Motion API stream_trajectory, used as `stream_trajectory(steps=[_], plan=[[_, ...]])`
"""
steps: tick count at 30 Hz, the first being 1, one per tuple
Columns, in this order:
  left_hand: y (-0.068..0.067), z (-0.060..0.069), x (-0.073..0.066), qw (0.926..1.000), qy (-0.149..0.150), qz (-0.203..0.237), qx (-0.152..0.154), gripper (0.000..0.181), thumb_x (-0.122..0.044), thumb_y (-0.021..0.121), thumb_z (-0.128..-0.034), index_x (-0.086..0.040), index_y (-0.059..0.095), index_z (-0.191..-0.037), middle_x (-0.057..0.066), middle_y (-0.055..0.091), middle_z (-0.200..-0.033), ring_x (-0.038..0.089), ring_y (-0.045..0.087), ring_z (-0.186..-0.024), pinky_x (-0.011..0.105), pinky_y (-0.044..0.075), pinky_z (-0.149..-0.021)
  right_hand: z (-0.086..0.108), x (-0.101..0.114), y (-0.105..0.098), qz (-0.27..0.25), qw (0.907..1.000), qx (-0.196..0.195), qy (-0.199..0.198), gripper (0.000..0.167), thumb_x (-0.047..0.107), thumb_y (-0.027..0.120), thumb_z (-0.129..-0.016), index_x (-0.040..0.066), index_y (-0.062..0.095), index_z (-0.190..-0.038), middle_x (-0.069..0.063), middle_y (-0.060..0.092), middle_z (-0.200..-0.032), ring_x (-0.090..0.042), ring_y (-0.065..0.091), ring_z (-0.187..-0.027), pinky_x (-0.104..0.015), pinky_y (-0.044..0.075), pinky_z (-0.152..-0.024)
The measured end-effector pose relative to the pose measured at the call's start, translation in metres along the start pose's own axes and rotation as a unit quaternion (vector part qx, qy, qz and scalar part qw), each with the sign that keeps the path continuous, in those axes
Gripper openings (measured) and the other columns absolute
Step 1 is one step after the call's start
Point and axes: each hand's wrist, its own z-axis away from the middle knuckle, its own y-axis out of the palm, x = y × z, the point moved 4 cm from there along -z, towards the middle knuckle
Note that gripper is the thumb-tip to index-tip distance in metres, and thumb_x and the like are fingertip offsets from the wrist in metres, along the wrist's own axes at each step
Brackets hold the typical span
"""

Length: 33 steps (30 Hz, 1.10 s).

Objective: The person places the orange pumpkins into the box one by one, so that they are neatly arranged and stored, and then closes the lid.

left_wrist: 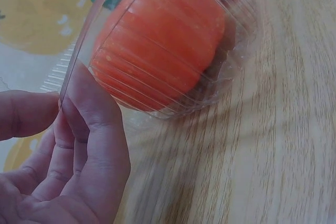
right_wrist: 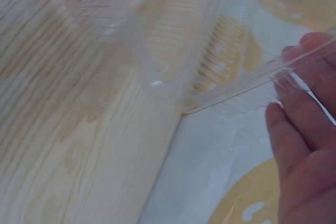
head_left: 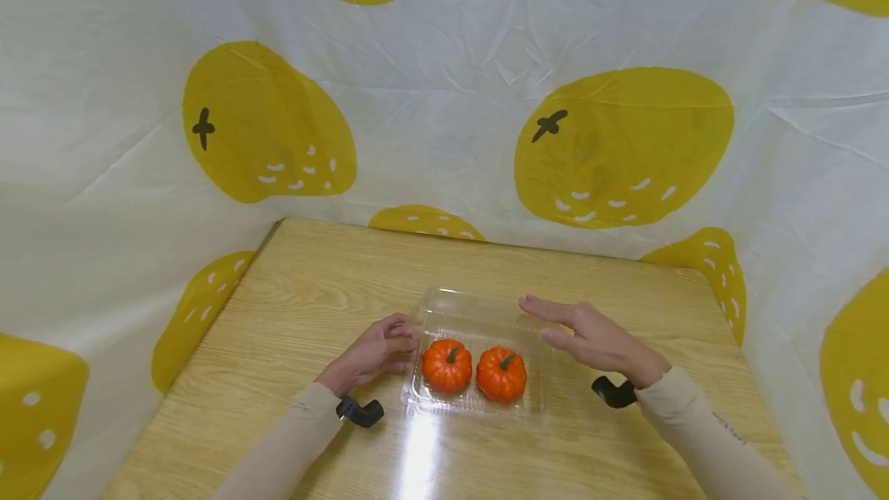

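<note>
Two small orange pumpkins with green stems, a left one (head_left: pixel 447 366) and a right one (head_left: pixel 501 374), sit side by side in a clear plastic clamshell container (head_left: pixel 479 322). My left hand (head_left: pixel 371 351) pinches the container's left rim between thumb and forefinger, as the left wrist view shows. At the far right side, my right hand (head_left: pixel 590 338) reaches in with fairly straight fingers. In the right wrist view those fingers (right_wrist: pixel 302 103) touch the raised lid's edge (right_wrist: pixel 241 85), which stands at an angle to the base. The right thumb is out of that view.
A light wood-grain table (head_left: pixel 312 276) lies under the container. White cloth with large yellow fruit prints (head_left: pixel 625 149) hangs behind the table and along both sides. Black bands (head_left: pixel 359 411) are on both wrists.
</note>
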Motion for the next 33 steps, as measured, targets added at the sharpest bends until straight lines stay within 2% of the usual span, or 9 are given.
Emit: stream_trajectory(steps=[4, 9, 18, 27, 30, 33], plan=[[0.000, -0.001, 0.000, 0.9999, 0.005, 0.002, 0.010, 0.055, -0.004, 0.063, -0.0980, -0.001, 0.036, -0.146, 0.000, 0.060, -0.112, 0.014, 0.063, -0.094, 0.031, 0.060, -0.079, 0.003, 0.002, 0.004, 0.040, 0.9990, -0.008, -0.019, 0.053, 0.020, 0.062, -0.100, 0.009, 0.053, -0.151, -0.011, 0.055, -0.155, -0.033, 0.057, -0.140, -0.047, 0.050, -0.112], [-0.002, -0.002, 0.000, 0.9998, 0.012, 0.000, 0.015, 0.045, -0.007, 0.062, -0.1001, -0.004, 0.042, -0.141, -0.002, 0.063, -0.114, 0.015, 0.064, -0.094, 0.031, 0.060, -0.078, 0.006, 0.005, 0.010, 0.071, 0.9967, -0.012, -0.037, 0.058, 0.023, 0.066, -0.097, 0.008, 0.052, -0.151, -0.015, 0.054, -0.155, -0.035, 0.055, -0.141, -0.051, 0.050, -0.111], [-0.005, -0.004, 0.002, 0.9995, 0.019, 0.000, 0.026, 0.046, -0.010, 0.063, -0.1004, -0.007, 0.043, -0.141, -0.005, 0.063, -0.111, 0.012, 0.064, -0.096, 0.029, 0.060, -0.076, 0.012, 0.006, 0.020, 0.121, 0.9910, -0.018, -0.054, 0.066, 0.031, 0.071, -0.093, 0.008, 0.052, -0.152, -0.015, 0.053, -0.156, -0.033, 0.053, -0.143, -0.052, 0.050, -0.109], [-0.003, -0.003, 0.000, 0.9995, 0.020, 0.002, 0.026, 0.049, -0.008, 0.061, -0.1005, -0.005, 0.042, -0.145, -0.002, 0.062, -0.114, 0.012, 0.063, -0.100, 0.031, 0.061, -0.078, 0.019, 0.004, 0.031, 0.147, 0.9829, -0.051, -0.099, 0.071, 0.038, 0.072, -0.095, 0.012, 0.047, -0.156, -0.017, 0.054, -0.154, -0.032, 0.055, -0.141, -0.052, 0.055, -0.103], [-0.003, -0.003, 0.000, 0.9993, 0.024, 0.007, 0.027, 0.048, -0.007, 0.061, -0.1007, -0.005, 0.043, -0.145, -0.001, 0.062, -0.116, 0.012, 0.063, -0.100, 0.032, 0.062, -0.079, 0.021, 0.002, 0.034, 0.153, 0.9798, -0.063, -0.112, 0.070, 0.042, 0.069, -0.097, 0.012, 0.046, -0.156, -0.015, 0.053, -0.156, -0.028, 0.053, -0.143, -0.046, 0.055, -0.105], [-0.002, -0.003, 0.001, 0.9992, 0.027, 0.011, 0.027, 0.048, -0.006, 0.061, -0.1004, -0.006, 0.044, -0.145, 0.000, 0.062, -0.116, 0.011, 0.063, -0.099, 0.032, 0.062, -0.078, 0.023, 0.002, 0.037, 0.157, 0.9757, -0.081, -0.130, 0.068, 0.045, 0.066, -0.098, 0.007, 0.050, -0.152, -0.013, 0.054, -0.156, -0.023, 0.051, -0.146, -0.027, 0.043, -0.118]])
